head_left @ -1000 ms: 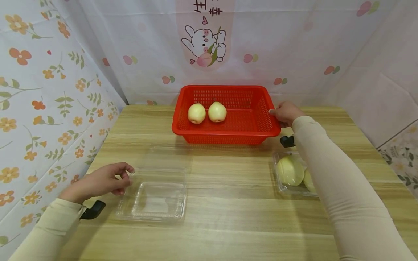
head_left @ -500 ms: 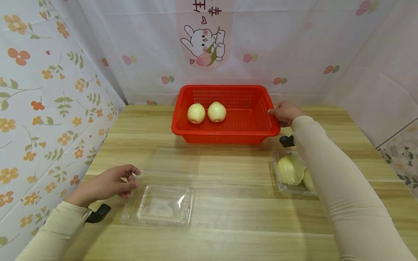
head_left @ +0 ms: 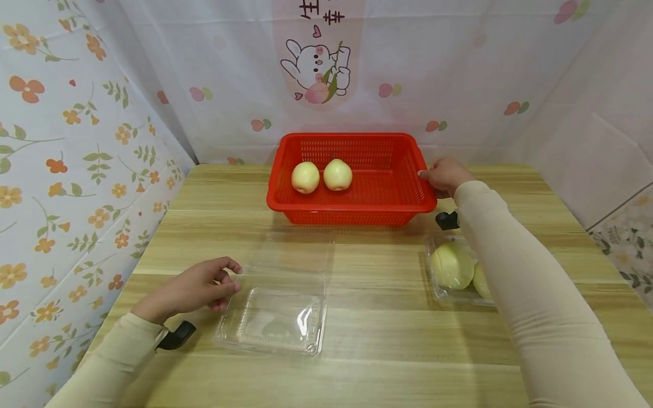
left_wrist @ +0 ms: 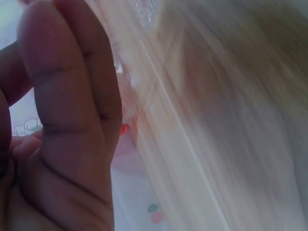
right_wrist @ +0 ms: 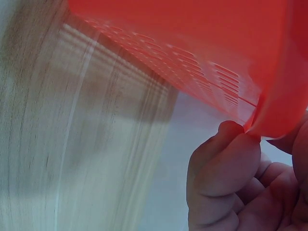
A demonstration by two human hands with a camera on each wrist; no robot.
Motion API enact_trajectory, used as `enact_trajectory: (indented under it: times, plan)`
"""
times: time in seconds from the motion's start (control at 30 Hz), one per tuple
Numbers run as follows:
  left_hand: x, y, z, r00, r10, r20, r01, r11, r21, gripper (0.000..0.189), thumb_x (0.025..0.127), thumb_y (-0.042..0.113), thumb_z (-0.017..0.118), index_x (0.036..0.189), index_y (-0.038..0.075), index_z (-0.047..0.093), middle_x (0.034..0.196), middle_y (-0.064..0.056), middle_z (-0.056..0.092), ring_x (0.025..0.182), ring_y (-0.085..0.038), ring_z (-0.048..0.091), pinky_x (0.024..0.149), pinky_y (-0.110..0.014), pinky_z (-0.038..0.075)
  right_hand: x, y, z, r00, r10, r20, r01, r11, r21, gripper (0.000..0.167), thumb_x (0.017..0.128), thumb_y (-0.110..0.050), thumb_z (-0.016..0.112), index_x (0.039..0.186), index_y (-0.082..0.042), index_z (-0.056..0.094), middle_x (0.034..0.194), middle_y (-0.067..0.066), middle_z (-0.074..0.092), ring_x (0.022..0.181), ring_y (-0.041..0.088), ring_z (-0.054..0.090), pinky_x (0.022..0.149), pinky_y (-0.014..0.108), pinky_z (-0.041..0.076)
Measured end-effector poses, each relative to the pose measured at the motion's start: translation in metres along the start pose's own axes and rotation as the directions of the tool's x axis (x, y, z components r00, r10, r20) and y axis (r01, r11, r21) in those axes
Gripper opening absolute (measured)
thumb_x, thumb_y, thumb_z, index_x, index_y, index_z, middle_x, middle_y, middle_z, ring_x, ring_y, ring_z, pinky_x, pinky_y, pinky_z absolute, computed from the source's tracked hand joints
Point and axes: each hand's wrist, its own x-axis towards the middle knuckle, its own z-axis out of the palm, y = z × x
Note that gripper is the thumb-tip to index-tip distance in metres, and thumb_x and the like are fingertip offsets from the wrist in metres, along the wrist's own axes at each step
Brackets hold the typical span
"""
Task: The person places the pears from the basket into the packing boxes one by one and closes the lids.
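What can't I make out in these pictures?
Rest of the right tub: head view, covered by the right sleeve; fruit count uncertain.
Top of the writing: head view, cut off by the top edge.
Inner front of the basket: head view, behind its rim.
Shiny patch: left wrist view, blurred and cut off above.

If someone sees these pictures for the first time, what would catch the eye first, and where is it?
Probably the red basket at the back of the table, with two pale fruits in its left half and the right hand gripping its right rim. Next, perhaps, the open clear box in front of it to the left, with the left hand at its left edge.
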Motion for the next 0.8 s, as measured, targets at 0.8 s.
enact_trajectory:
  times: [0.8]
  plan:
    - [0.017, 0.019, 0.031, 0.999, -0.043, -0.002, 0.043, 0.999, -0.017, 0.037, 0.097, 0.020, 0.064, 0.121, -0.003, 0.047, 0.064, -0.006, 0.058, 0.054, -0.016, 0.050, 0.048, -0.024, 0.041, 0.002, 0.002, 0.001, 1.000, -0.012, -0.009, 0.012, 1.000, -0.001, 0.029, 0.103, -0.021, 0.054, 0.110, 0.007, 0.051, 0.091, 0.016, 0.065, 0.068, 0.019, 0.068, 0.068, 0.036, 0.060]
